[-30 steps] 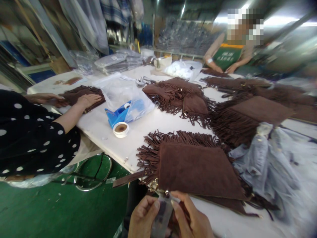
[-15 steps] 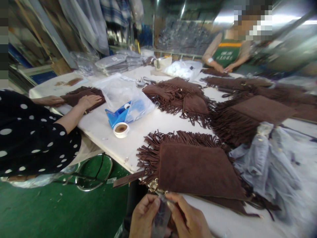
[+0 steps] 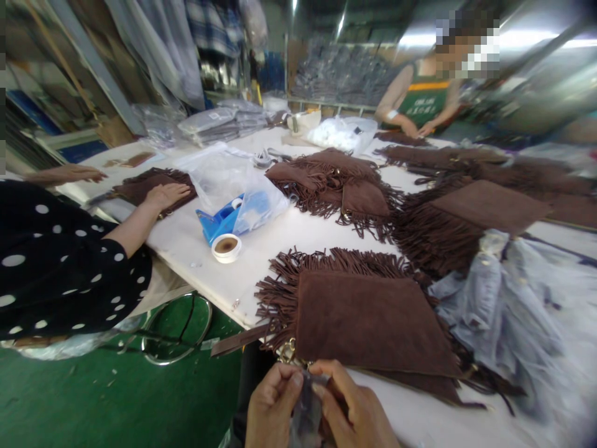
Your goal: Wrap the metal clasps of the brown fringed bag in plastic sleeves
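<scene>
At the bottom of the view, my left hand (image 3: 274,404) and my right hand (image 3: 347,404) pinch a small clear plastic bag (image 3: 305,410) between thumbs and forefingers. Its lower part runs out of the picture, and whatever is inside cannot be made out. Just beyond my fingertips lies a brown fringed suede pouch (image 3: 368,317), flat on the white table (image 3: 177,249). Gold metal rings and clasps (image 3: 288,351) sit at its near left corner, close to my hands. From that corner a brown strap (image 3: 237,341) sticks out over the table's edge.
Several brown fringed bags (image 3: 326,174) lie further back. Grey plastic bags (image 3: 494,298) are heaped at right. A white tub of brown paste (image 3: 226,247) stands beside a blue-and-clear plastic bag (image 3: 237,199). A co-worker's hand (image 3: 166,195) rests on a bag at left; another person works across the table.
The left co-worker's far hand has lifted off the brown bag and moved left. My hands have barely moved, still pinching the clear plastic bag.
</scene>
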{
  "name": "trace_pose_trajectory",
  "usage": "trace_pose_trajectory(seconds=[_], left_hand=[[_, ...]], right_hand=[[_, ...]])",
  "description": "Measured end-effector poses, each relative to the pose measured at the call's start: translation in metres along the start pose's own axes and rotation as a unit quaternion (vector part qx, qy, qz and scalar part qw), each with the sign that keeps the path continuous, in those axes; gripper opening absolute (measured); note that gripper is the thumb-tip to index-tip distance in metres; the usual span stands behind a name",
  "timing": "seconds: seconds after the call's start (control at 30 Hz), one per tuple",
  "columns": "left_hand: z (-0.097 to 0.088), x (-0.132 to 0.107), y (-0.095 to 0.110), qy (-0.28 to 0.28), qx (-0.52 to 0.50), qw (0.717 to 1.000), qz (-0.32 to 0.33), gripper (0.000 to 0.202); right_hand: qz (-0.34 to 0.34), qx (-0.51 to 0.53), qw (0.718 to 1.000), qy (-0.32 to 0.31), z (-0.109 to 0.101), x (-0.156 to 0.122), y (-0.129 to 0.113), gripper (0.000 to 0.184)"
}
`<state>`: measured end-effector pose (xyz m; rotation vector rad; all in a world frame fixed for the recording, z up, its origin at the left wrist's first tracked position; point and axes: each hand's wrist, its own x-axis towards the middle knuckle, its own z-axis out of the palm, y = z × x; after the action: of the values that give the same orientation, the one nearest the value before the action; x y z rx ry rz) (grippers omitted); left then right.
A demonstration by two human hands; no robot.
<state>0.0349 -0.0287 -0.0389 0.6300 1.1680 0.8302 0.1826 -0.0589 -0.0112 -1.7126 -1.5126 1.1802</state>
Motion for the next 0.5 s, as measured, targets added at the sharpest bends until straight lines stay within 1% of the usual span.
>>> trace_pose_trajectory(seconds=[0.07,0.17,0.27,0.37,0.43,0.5], left_hand=[[0.0,-0.001,0.0,0.011,0.025,1.0,0.01,0.043],[0.0,-0.004,0.0,0.022,0.06,0.997,0.039,0.044],[0.001,-0.007,-0.001,-0.015,0.027,0.997,0.067,0.04],[-0.001,-0.008,0.0,-0.034,-0.005,0.998,0.057,0.043],[-0.002,-0.007,0.001,-0.026,-0.005,0.999,0.043,0.043],[-0.003,-0.006,0.003,-0.017,0.006,0.999,0.047,0.042]], right_hand=[[-0.005,-0.018,1.0,0.01,0.002,0.0,0.004,0.027],[-0.023,-0.036,0.998,0.042,0.007,-0.001,0.011,0.025],[-0.026,-0.041,0.997,0.06,0.014,-0.004,0.021,0.026],[-0.035,-0.045,0.997,0.053,0.018,-0.006,0.028,0.03],[-0.035,-0.036,0.998,0.04,0.018,-0.008,0.029,0.032],[-0.029,-0.028,0.999,0.035,0.017,-0.008,0.027,0.033]])
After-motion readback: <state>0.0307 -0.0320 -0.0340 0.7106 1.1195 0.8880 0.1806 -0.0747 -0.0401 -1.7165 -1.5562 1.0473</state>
